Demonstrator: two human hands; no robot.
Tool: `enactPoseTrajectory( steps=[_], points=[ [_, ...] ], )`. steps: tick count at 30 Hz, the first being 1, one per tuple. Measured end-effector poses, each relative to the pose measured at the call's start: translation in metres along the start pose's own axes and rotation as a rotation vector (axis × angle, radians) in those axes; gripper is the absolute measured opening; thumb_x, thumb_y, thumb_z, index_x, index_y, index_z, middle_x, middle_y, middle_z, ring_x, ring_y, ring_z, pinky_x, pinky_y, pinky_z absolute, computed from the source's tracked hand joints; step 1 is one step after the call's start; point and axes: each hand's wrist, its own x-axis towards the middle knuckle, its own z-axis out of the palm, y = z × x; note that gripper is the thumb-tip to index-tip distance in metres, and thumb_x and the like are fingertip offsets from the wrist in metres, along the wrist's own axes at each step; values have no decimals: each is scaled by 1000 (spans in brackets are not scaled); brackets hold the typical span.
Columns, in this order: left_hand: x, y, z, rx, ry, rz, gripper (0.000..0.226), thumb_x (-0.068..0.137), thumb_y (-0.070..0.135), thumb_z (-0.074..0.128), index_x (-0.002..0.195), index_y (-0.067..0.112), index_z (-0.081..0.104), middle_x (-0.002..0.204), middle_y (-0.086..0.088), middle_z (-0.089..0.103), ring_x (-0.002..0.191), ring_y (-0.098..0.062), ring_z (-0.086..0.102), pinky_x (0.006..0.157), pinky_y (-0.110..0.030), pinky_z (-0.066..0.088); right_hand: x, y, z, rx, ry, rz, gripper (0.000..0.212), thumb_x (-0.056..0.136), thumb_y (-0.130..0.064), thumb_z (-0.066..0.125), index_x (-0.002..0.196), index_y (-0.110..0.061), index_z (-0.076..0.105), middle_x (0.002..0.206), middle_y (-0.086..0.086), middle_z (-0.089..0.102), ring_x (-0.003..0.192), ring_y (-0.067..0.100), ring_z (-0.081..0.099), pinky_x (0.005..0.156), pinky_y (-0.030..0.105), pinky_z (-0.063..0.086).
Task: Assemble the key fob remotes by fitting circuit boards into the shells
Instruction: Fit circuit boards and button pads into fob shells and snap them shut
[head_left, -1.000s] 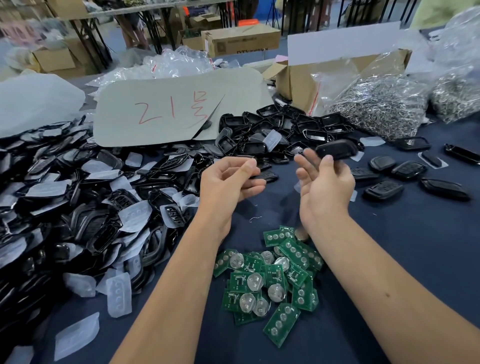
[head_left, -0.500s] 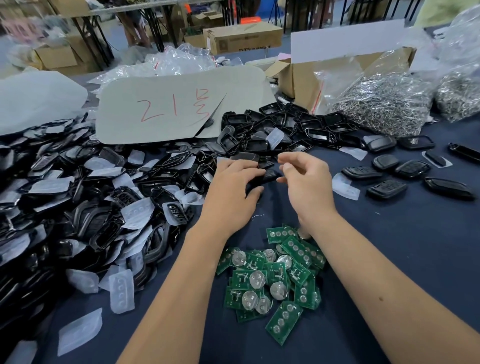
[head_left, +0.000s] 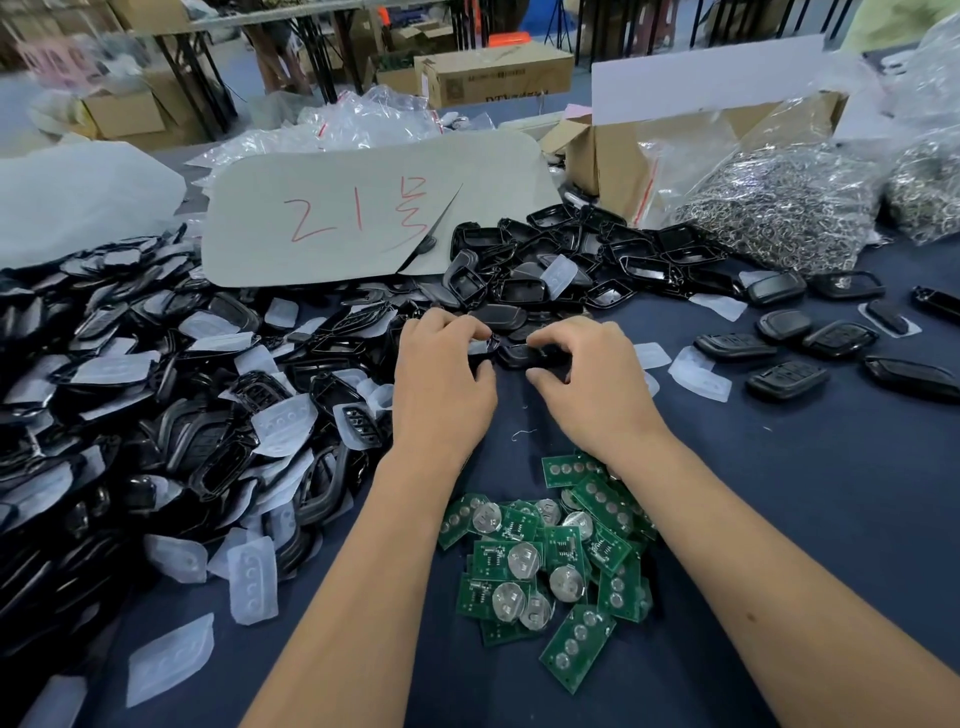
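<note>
Right hand (head_left: 582, 384) pinches a black shell (head_left: 524, 354) between curled fingers and thumb; left hand (head_left: 441, 384) grips the shell's left end. The shell's long axis runs left–right between them. Boards (head_left: 550, 561) lie toward the body, between the forearms, equally near either hand.

My tabletop (head_left: 779, 519), dark blue cloth, carries: black shells (head_left: 130, 415) heaped left; green circuit boards (head_left: 550, 561) piled near; assembled fobs (head_left: 787, 379) right; lettered card (head_left: 363, 208); bagged metal rings (head_left: 779, 208).
</note>
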Motion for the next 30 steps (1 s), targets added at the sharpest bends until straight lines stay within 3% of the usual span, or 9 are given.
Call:
enactPoseTrajectory(
  steps=[4,8,11,13,16,20,22,25,30],
  points=[
    [1,0,-3,0,16,-21,26,85,9,75,110,13,72,109,-4,63,111,-26,52,93,-21,32,0,1,-2,-40,-9,-39,32,92,-18,78,122,-13,73,116,2,67,116,24,55,102,33,45],
    [0,1,-6,44,39,-35,29,83,-1,67,108,12,72,112,-4,64,113,-26,50,95,-26,36,1,-1,0,-146,22,-93,21,101,-24,66,115,-11,75,109,6,69,108,26,58,91,35,44],
    [0,0,-7,65,53,-44,33,83,-9,60,107,10,73,112,-4,65,114,-26,50,94,-27,38,0,1,-1,-60,106,-49,22,105,-18,56,102,-9,76,94,7,72,92,28,63,82,41,48],
    [1,-2,-7,76,58,-58,29,87,-8,61,106,11,73,110,-3,67,115,-25,51,93,-25,37,0,4,-3,76,148,20,20,104,-13,57,103,-10,77,90,4,75,85,23,67,78,38,52],
    [1,-3,-8,67,88,-80,20,92,0,67,104,14,75,108,1,69,116,-23,52,93,-21,34,0,5,-7,161,171,81,20,103,-12,60,107,-13,79,87,-3,75,83,14,68,72,21,51],
    [1,-2,-9,40,135,-78,14,91,5,71,100,16,75,100,2,70,108,-23,55,89,-22,34,0,6,-7,177,163,103,19,103,-14,60,104,-14,79,83,-5,74,77,9,66,68,20,48],
    [2,-1,-10,29,158,-63,14,89,6,73,98,16,76,96,3,70,103,-22,55,82,-18,27,1,5,-7,196,155,114,17,102,-19,62,105,-15,79,85,-6,75,79,8,66,71,20,50],
    [2,0,-10,18,154,-17,14,85,5,75,94,16,77,93,2,72,99,-22,57,80,-17,28,0,4,-6,171,160,127,14,92,-21,74,105,-18,79,93,-4,76,90,12,68,84,31,55],
    [0,2,-6,9,69,31,11,80,8,75,87,17,77,86,3,71,97,-22,56,79,-20,33,0,6,-5,79,258,120,12,86,-13,77,98,-15,78,95,1,74,89,18,67,86,38,55]
  ],
)
